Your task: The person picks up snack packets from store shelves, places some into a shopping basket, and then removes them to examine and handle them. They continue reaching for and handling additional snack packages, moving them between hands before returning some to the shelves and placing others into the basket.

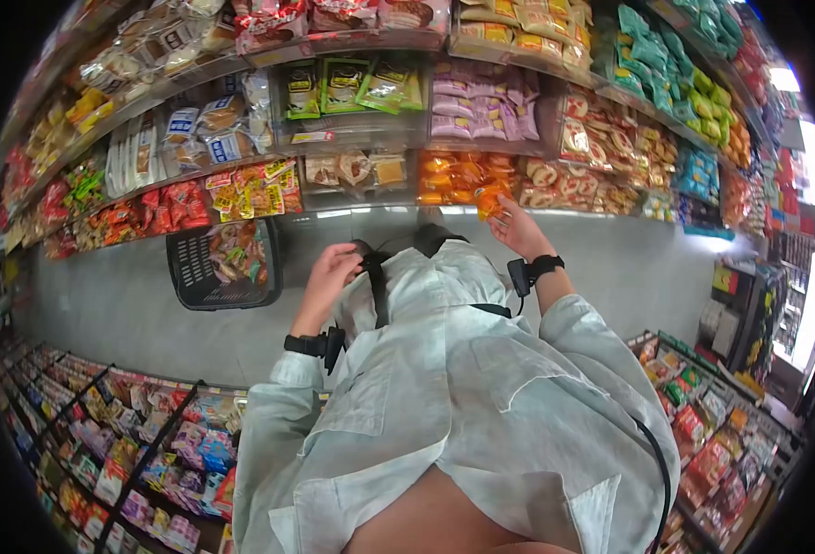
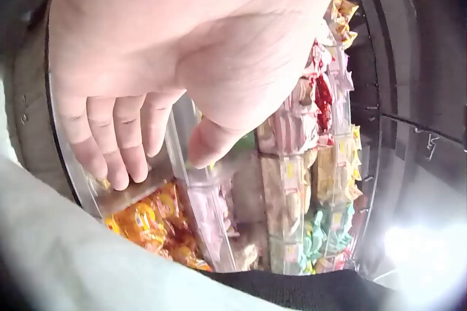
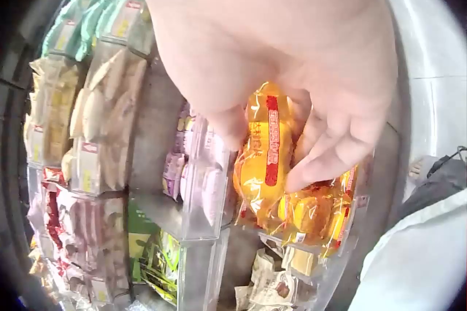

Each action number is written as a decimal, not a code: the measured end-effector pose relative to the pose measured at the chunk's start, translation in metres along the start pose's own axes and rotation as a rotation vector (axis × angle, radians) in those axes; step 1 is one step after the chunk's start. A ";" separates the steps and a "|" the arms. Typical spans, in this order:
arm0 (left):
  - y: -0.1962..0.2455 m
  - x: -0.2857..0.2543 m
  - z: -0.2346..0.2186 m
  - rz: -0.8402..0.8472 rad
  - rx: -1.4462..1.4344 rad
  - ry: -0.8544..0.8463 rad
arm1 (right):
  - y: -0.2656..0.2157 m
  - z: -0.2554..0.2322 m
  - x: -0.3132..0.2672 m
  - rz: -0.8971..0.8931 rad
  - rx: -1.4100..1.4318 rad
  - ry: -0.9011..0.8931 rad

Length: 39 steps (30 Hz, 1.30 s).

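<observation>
Between the thumb and fingers of my right hand (image 1: 518, 231) is an orange snack packet (image 3: 264, 154), a clear orange wrapper with a red printed label. It is held at the front of the bin of similar orange packets (image 1: 453, 175) on the low shelf. My left hand (image 1: 333, 268) hangs in the air with nothing in it, fingers loosely bent, in front of the shelves. In the left wrist view, its fingers (image 2: 120, 143) point down, and the orange packets (image 2: 157, 216) show beyond them.
A black basket (image 1: 179, 268) with several snack packets stands on the grey floor to the left. Purple packets (image 1: 481, 106) and green packets (image 1: 343, 83) fill bins above. Low racks of snacks (image 1: 149, 452) stand behind me. Wrist straps (image 1: 306, 344) are on both arms.
</observation>
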<state>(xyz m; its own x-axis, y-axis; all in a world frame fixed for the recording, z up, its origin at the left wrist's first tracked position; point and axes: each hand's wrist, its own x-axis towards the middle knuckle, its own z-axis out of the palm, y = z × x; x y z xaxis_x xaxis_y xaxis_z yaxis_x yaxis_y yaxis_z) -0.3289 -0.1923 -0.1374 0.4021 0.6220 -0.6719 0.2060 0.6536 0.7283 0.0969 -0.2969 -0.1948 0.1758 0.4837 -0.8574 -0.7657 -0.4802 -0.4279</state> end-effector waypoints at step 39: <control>-0.186 -0.146 0.055 -0.087 -0.482 0.595 | 0.046 -0.091 0.101 -0.234 -0.555 0.076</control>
<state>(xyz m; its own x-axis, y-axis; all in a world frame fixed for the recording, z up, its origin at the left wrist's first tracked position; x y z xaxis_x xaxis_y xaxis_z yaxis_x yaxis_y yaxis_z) -0.3771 -0.4286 -0.1675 -0.1735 0.5975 -0.7829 -0.2517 0.7417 0.6217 0.1360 -0.3369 -0.3277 0.3600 0.5790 -0.7316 -0.2678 -0.6870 -0.6755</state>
